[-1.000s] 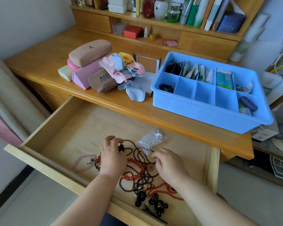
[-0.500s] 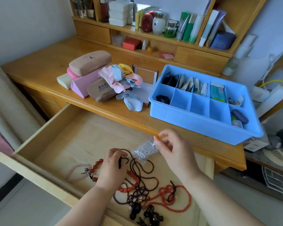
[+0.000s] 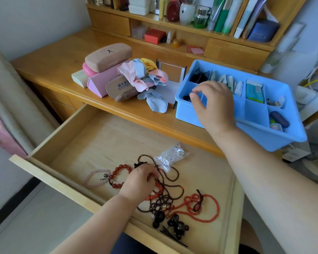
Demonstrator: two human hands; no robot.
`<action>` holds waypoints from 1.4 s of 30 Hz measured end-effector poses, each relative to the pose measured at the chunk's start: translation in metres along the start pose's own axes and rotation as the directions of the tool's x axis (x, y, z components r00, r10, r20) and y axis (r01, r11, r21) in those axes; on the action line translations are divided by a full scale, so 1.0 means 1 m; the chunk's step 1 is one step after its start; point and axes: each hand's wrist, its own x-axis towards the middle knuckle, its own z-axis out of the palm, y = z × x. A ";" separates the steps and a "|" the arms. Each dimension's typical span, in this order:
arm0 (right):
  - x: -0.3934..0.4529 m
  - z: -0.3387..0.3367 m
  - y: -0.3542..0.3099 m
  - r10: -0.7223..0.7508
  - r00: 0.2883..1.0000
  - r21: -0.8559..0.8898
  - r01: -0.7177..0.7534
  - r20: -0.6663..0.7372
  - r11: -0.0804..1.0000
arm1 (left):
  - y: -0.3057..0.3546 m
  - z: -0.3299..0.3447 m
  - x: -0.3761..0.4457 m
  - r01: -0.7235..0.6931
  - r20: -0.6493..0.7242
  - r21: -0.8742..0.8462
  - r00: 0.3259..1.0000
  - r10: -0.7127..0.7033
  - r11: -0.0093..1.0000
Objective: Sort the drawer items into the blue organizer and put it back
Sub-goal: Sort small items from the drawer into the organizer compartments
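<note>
Our right hand (image 3: 212, 105) has moved to the organizer (image 3: 261, 138) at one o'clock, fingers loosely spread, perhaps releasing something; left hand (image 3: 139, 182) pinches beads (image 3: 122, 168).

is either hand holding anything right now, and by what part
The left hand rests on the tangle of bead strings in the drawer, fingers curled into the cords; which strand cannot be told. The right hand hovers over the blue organizer, nothing visible in its fingers.
</note>
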 end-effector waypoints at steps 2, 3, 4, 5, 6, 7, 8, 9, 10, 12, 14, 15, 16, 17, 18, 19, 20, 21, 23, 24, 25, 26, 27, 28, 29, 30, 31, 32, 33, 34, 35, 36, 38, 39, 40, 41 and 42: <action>-0.048 -0.008 -0.013 -0.187 0.980 0.092 0.180 0.068 0.979 | 0.003 0.003 -0.002 0.005 0.116 0.062 0.993 -0.013 0.998; -0.078 -0.011 -0.019 -0.212 0.952 0.157 0.180 0.220 0.971 | 0.003 0.004 -0.003 0.007 0.181 0.088 0.983 -0.023 0.996; -0.110 -0.011 -0.023 -0.190 0.894 0.207 0.112 0.407 0.972 | 0.003 0.006 -0.004 0.005 0.264 0.111 0.964 -0.034 0.994; -0.140 -0.009 -0.024 -0.134 0.797 0.210 0.010 0.588 0.978 | 0.003 0.007 -0.005 -0.014 0.360 0.143 0.932 -0.039 0.990; -0.169 -0.006 -0.022 -0.076 0.680 0.159 -0.061 0.729 0.985 | 0.004 0.010 -0.007 -0.055 0.457 0.192 0.889 -0.040 0.980; -0.194 -0.003 -0.020 -0.018 0.566 0.084 -0.090 0.824 0.992 | 0.005 0.013 -0.009 -0.104 0.538 0.254 0.841 -0.051 0.962; -0.215 0.001 -0.017 0.040 0.463 0.018 -0.120 0.885 0.993 | 0.007 0.016 -0.012 -0.156 0.593 0.325 0.802 -0.072 0.933; -0.232 0.003 -0.015 0.090 0.384 -0.030 -0.159 0.919 0.987 | 0.009 0.020 -0.013 -0.211 0.620 0.396 0.780 -0.090 0.894; -0.243 0.006 -0.015 0.130 0.345 -0.063 -0.200 0.930 0.978 | 0.010 0.024 -0.015 -0.266 0.627 0.453 0.773 -0.092 0.851; -0.256 0.011 -0.018 0.184 0.354 -0.098 -0.248 0.917 0.964 | 0.011 0.030 -0.014 -0.340 0.616 0.504 0.786 -0.054 0.794; -0.258 0.016 -0.018 0.206 0.411 -0.107 -0.252 0.888 0.962 | 0.009 0.032 -0.012 -0.309 0.564 0.460 0.826 -0.005 0.833; -0.256 0.016 -0.017 0.218 0.457 -0.106 -0.258 0.863 0.960 | 0.007 0.032 -0.010 -0.257 0.518 0.411 0.855 0.007 0.875; -0.252 0.015 -0.014 0.232 0.500 -0.108 -0.265 0.834 0.958 | 0.005 0.030 -0.008 -0.201 0.462 0.363 0.887 0.012 0.910; -0.247 0.014 -0.011 0.250 0.533 -0.121 -0.265 0.809 0.957 | 0.004 0.027 -0.006 -0.159 0.402 0.321 0.915 0.017 0.934; -0.242 0.011 -0.006 0.267 0.555 -0.148 -0.250 0.788 0.957 | 0.004 0.025 -0.005 -0.139 0.348 0.285 0.937 0.033 0.948; -0.238 0.007 -0.003 0.274 0.584 -0.173 -0.223 0.764 0.959 | 0.005 0.024 -0.004 -0.141 0.308 0.251 0.949 0.059 0.958; -0.236 0.004 -0.001 0.259 0.627 -0.171 -0.199 0.735 0.965 | 0.005 0.023 -0.004 -0.153 0.296 0.217 0.951 0.084 0.964; -0.235 0.001 -0.001 0.223 0.679 -0.130 -0.186 0.700 0.974 | 0.005 0.023 -0.005 -0.167 0.318 0.182 0.943 0.102 0.969; -0.239 -0.002 -0.005 0.148 0.693 -0.002 -0.207 0.706 0.978 | 0.005 0.024 -0.009 -0.191 0.405 0.143 0.907 0.119 0.971; -0.243 -0.001 -0.009 0.134 0.634 0.040 -0.253 0.761 0.967 | 0.004 0.025 -0.009 -0.200 0.422 0.149 0.898 0.121 0.968; -0.247 0.001 -0.013 0.138 0.520 0.044 -0.324 0.843 0.945 | 0.003 0.026 -0.008 -0.202 0.400 0.156 0.908 0.125 0.967; -0.251 0.003 -0.018 0.152 0.385 0.018 -0.404 0.910 0.915 | 0.002 0.026 -0.006 -0.191 0.345 0.154 0.930 0.128 0.970; -0.254 0.007 -0.021 0.170 0.279 -0.020 -0.471 0.945 0.882 | 0.001 0.025 -0.004 -0.165 0.274 0.143 0.954 0.121 0.976; -0.255 0.010 -0.024 0.186 0.211 -0.054 -0.511 0.960 0.858 | 0.000 0.022 -0.002 -0.132 0.200 0.127 0.974 0.105 0.983; -0.255 0.014 -0.026 0.195 0.169 -0.079 -0.526 0.966 0.847 | 0.000 0.019 0.000 -0.096 0.133 0.112 0.988 0.080 0.989; -0.254 0.016 -0.028 0.197 0.128 -0.100 -0.534 0.972 0.839 | -0.002 0.016 0.002 -0.053 0.082 0.092 0.996 0.046 0.994; -0.253 0.018 -0.029 0.190 0.090 -0.111 -0.543 0.978 0.832 | -0.003 0.013 0.003 -0.006 0.046 0.063 0.999 0.003 0.998; -0.253 0.019 -0.030 0.180 0.063 -0.116 -0.550 0.982 0.827 | -0.005 0.010 0.004 0.039 0.020 0.031 0.999 -0.040 0.999; -0.253 0.021 -0.029 0.168 0.054 -0.111 -0.553 0.984 0.826 | -0.006 0.007 0.005 0.078 0.001 0.002 0.997 -0.078 0.997; -0.253 0.022 -0.027 0.162 0.057 -0.104 -0.555 0.985 0.825 | -0.007 0.005 0.006 0.108 -0.008 -0.018 0.994 -0.108 0.994; -0.252 0.022 -0.025 0.159 0.066 -0.095 -0.560 0.985 0.823 | -0.007 0.003 0.006 0.128 -0.010 -0.027 0.992 -0.128 0.991; -0.250 0.020 -0.024 0.153 0.070 -0.088 -0.563 0.986 0.822 | -0.006 0.002 0.006 0.138 -0.007 -0.026 0.990 -0.138 0.990; -0.244 0.015 -0.023 0.127 0.058 -0.070 -0.582 0.990 0.810 | -0.005 0.001 0.006 0.143 -0.001 -0.022 0.990 -0.143 0.990; -0.240 0.012 -0.024 0.117 0.061 -0.056 -0.610 0.991 0.790 | -0.004 0.000 0.006 0.140 -0.002 -0.024 0.990 -0.140 0.990; -0.234 0.008 -0.024 0.117 0.091 -0.031 -0.645 0.989 0.764 | -0.003 0.000 0.006 0.137 -0.007 -0.029 0.991 -0.137 0.990; -0.225 0.002 -0.023 0.126 0.145 0.006 -0.678 0.981 0.735 | -0.003 0.000 0.006 0.132 -0.015 -0.037 0.991 -0.133 0.991; -0.213 -0.005 -0.023 0.134 0.219 0.062 -0.705 0.966 0.706 | -0.003 -0.001 0.005 0.128 -0.024 -0.048 0.991 -0.129 0.991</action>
